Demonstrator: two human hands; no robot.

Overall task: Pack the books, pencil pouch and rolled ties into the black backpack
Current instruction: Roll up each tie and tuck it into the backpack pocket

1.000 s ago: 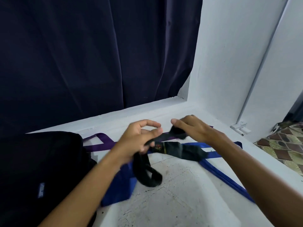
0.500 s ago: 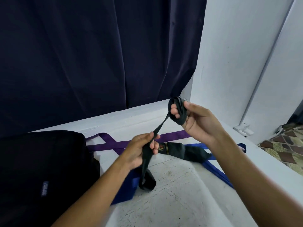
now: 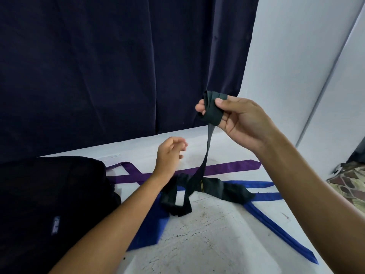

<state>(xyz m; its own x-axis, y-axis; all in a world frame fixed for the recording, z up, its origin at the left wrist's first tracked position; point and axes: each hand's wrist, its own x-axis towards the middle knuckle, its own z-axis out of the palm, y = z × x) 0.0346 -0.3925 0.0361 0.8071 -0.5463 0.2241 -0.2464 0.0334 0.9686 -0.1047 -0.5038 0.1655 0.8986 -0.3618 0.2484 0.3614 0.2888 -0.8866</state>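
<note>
Above the counter [image 3: 197,244], your right hand [image 3: 243,123] has raised the coil of the black tie [image 3: 212,109], pinching it. Your left hand [image 3: 169,155] has let go, fingers loosely curled, empty; the tail trails down beside the backpack [image 3: 49,194], so rolling isn't finished.

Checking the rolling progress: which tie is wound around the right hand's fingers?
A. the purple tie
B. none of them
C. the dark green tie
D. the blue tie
C: the dark green tie is coiled around the right hand fingers, its tail trailing down to the table.
</note>
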